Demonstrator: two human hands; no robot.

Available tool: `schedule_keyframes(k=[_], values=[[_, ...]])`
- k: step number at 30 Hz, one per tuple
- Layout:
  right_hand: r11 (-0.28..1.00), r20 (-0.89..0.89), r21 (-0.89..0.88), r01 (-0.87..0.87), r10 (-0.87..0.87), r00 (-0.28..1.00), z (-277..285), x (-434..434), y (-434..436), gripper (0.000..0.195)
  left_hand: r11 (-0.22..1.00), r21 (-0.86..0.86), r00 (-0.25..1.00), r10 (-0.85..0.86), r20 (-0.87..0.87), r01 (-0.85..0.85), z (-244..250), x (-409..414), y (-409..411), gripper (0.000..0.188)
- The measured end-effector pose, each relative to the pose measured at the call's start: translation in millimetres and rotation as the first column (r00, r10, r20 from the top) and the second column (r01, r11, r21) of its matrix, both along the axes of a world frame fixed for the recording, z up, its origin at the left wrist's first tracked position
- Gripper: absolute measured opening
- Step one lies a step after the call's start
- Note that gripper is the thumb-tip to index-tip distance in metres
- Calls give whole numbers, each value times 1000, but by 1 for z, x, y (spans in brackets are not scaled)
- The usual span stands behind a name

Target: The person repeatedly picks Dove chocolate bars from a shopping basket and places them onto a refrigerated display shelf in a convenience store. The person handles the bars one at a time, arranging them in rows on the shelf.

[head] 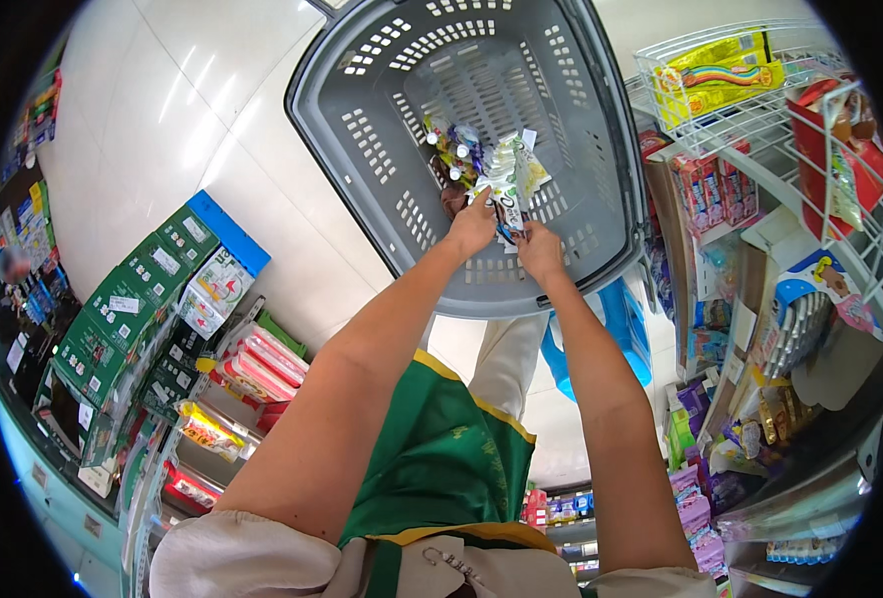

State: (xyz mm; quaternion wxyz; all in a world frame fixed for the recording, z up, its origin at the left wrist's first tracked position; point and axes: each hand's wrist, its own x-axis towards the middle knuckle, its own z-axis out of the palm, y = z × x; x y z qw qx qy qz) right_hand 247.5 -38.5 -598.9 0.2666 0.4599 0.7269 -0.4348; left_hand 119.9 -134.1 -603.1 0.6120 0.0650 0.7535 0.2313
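Observation:
A large grey plastic shopping basket (337, 97) with slotted walls stands before me. Both of my hands reach down into it over the near rim. Between them is a white-and-dark printed snack packet (510, 215). My right hand (540, 250) pinches its lower end. My left hand (475, 224) rests at its left side with fingers against the white packets; the fingertips are partly hidden, so its grip is unclear. A bunch of white-and-green packets (515, 163) lies just beyond. To their left are small colourful pouches with white caps (456, 153) and a brown item (453, 200).
At right, a white wire rack (710, 119) holds yellow candy packs (718, 75) above crowded shelves. A blue plastic stool (625, 336) stands under the basket's near right side. At left are stacked green cartons (131, 299) and shelves with red-and-white packs (258, 366).

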Motion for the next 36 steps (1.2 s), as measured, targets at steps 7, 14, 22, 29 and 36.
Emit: schedule_keyframes(k=[7, 14, 22, 29, 36], values=[[998, 30, -6, -63, 63, 998, 36, -2, 12, 33, 996, 26, 984, -78, -162, 83, 68, -11, 5, 51], [999, -99, -38, -21, 17, 995, 116, 14, 20, 34, 992, 54, 985, -103, -141, 112, 128, -1, -14, 50], [996, -210, 40, 85, -74, 975, 244, 45, 31, 31, 932, 219, 927, -217, -306, 290, 238, 22, -3, 40], [983, -368, 98, 156, -110, 923, 366, 88, 46, 35, 826, 418, 913, -260, -313, 379, 356, 42, 32, 41], [893, -548, 98, 440, -321, 773, 489, 143, 58, 36, 638, 515, 819, -414, -397, 572, 471, 82, 76, 41]])
